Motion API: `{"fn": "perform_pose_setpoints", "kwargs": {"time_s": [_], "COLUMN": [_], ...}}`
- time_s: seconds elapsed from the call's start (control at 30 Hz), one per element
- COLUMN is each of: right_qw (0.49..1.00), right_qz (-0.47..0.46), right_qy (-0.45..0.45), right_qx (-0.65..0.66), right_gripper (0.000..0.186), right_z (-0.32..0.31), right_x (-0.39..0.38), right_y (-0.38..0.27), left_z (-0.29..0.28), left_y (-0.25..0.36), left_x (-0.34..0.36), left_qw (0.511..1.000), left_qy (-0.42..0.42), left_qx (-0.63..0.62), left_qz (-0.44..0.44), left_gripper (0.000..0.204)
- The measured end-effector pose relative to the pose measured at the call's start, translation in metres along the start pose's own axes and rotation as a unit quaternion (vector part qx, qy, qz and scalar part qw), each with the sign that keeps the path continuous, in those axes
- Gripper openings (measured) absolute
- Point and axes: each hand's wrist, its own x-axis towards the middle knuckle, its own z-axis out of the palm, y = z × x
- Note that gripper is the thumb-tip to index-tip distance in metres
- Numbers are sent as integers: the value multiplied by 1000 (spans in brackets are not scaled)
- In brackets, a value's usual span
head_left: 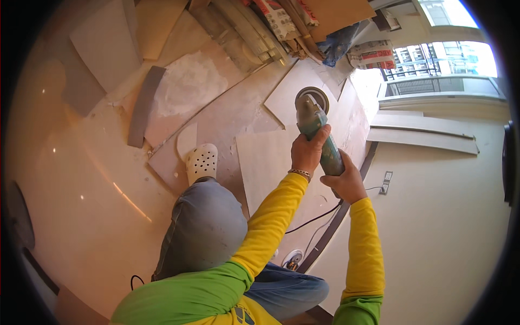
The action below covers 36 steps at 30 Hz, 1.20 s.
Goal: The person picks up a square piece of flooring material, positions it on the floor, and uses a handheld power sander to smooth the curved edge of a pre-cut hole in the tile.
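Both of my hands grip a teal angle grinder held out in front of me. My left hand is closed round its body behind the metal head, and my right hand holds the back end, where a dark cord hangs down. The grinder's round guarded disc is over a light square board; whether it touches the board I cannot tell. A larger pale board lies below my forearms.
Offcut boards and a grey strip lie left; stacked planks and sacks at the back. Long boards lie right by a window and a wall socket. My white clog rests on the floor.
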Motion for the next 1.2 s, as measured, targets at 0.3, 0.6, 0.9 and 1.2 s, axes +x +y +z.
{"fn": "perform_pose_setpoints", "kwargs": {"time_s": [0.3,0.6,0.9,1.2], "right_qw": [999,979,931,907], "right_qz": [9,-3,67,46], "right_qy": [-25,-79,-207,-211], "right_qx": [-25,-188,-293,-362], "right_gripper": [79,66,60,62], "right_z": [33,-8,11,21], "right_x": [45,82,124,137], "right_y": [-20,-82,-134,-140], "left_z": [-5,-2,-13,-18], "left_y": [-37,-15,-9,-6], "left_x": [8,3,24,29], "left_qw": [996,994,954,928], "left_qy": [85,-6,48,29], "left_qx": [20,-106,-295,-362], "left_qz": [27,37,-13,-84], "left_gripper": [64,70,49,46]}}
